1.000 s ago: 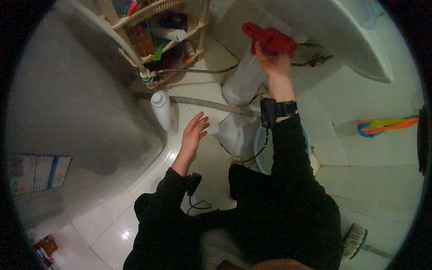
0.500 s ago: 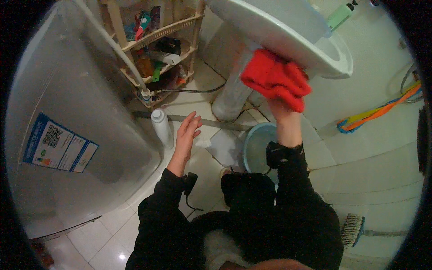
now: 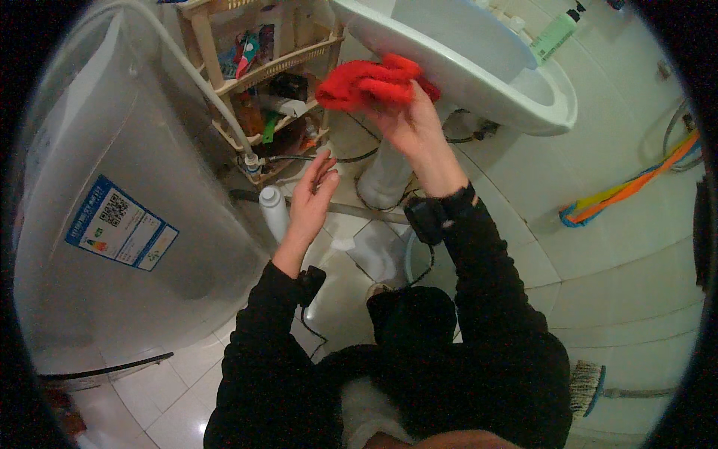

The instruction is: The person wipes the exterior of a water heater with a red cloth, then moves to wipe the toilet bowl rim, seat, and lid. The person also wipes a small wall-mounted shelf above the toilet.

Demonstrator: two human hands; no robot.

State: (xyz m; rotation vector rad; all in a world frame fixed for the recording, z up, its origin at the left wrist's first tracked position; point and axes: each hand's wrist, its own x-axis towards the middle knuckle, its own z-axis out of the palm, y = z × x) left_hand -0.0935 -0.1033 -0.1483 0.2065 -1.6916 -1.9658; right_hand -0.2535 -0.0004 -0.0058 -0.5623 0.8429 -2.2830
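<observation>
My right hand point(image 3: 411, 129) is closed on a bunched red cloth point(image 3: 368, 84), holding it at the left outer side of the white washbasin point(image 3: 497, 93). Part of the cloth overlaps the basin's underside; whether it presses on it I cannot tell. The basin's pedestal point(image 3: 387, 176) stands below that hand. My left hand point(image 3: 311, 200) hovers lower and to the left, empty, with fingers stretched out and apart. Behind its wrist a white bottle point(image 3: 274, 208) stands on the floor.
A plastic-covered appliance point(image 3: 172, 247) fills the left. Beyond it stands a beige shelf rack point(image 3: 280, 58) with small items. A blue bucket point(image 3: 413, 258) is partly under my right sleeve. A green pump bottle point(image 3: 555, 37) stands behind the basin; a brush point(image 3: 587, 388) lies lower right.
My right hand has swept the red cloth leftward and slightly up along the basin's underside. My left hand has shifted a little, staying empty. The view has also moved slightly.
</observation>
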